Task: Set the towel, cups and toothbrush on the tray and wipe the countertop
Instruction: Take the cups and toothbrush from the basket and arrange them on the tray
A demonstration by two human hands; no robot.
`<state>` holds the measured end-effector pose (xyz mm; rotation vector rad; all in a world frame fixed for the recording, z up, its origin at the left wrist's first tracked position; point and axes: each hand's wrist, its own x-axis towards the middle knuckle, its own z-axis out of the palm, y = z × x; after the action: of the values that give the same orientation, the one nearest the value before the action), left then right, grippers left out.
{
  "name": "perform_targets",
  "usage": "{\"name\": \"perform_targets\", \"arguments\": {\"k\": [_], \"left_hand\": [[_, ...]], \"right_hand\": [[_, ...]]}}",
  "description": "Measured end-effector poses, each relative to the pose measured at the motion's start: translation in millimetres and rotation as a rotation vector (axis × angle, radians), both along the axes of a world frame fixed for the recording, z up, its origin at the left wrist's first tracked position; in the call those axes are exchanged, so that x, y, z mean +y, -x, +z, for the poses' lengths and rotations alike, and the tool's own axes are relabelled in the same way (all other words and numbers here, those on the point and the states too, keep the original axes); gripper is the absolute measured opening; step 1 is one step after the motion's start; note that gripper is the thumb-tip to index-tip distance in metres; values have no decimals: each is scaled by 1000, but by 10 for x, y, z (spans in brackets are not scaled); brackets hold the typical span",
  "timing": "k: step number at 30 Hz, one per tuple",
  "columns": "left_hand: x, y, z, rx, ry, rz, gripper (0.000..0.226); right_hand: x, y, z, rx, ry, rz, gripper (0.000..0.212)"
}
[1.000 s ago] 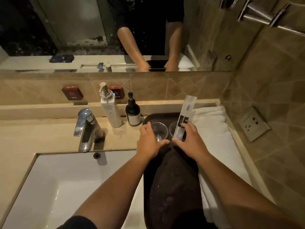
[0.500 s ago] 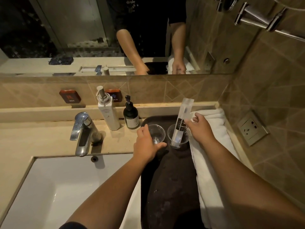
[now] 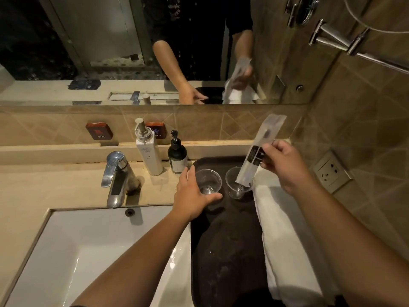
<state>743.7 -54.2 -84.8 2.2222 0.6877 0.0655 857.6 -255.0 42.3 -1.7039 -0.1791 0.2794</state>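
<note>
A dark tray [image 3: 223, 240] lies on the countertop right of the sink. Two clear plastic cups stand at its far end, the left cup [image 3: 208, 181] and the right cup [image 3: 238, 183]. A packaged toothbrush [image 3: 257, 155] leans with its lower end inside the right cup. My right hand [image 3: 285, 167] pinches the packet at its middle. My left hand [image 3: 194, 194] curls around the near-left side of the left cup, thumb resting on the tray. A folded white towel [image 3: 290, 247] runs along the tray's right side.
A chrome faucet [image 3: 117, 178] stands behind the white sink basin [image 3: 88, 258]. A white pump bottle [image 3: 148, 151] and a dark pump bottle [image 3: 177, 156] stand left of the tray. A wall socket [image 3: 332, 171] sits at right, a mirror behind, a metal rail [image 3: 354, 45] above.
My right hand has lifted and moved right along the toothbrush packet, whose lower end now sits in the right cup. My left hand stays at the left cup.
</note>
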Motion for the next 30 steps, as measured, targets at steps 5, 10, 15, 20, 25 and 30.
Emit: {"name": "perform_targets", "arguments": {"k": [5, 10, 15, 20, 25, 30], "left_hand": [[-399, 749, 364, -248, 111, -63, 49], [-958, 1475, 195, -66, 301, -177, 23], [-1120, 1549, -176, 104, 210, -119, 23], [-1095, 1368, -317, 142, 104, -116, 14], [-1120, 1248, -359, 176, 32, -135, 7], [-1141, 1224, -380, 179, -14, -166, 9]], "right_hand": [[-228, 707, 63, 114, 19, 106, 28], [-268, 1537, -646, 418, 179, 197, 20], [-187, 1650, -1157, 397, 373, 121, 12], [-80, 1529, -1380, 211, 626, 113, 12], [-49, 1428, -1507, 92, 790, 120, 19], [-27, 1433, -1568, 65, 807, 89, 21]]}}
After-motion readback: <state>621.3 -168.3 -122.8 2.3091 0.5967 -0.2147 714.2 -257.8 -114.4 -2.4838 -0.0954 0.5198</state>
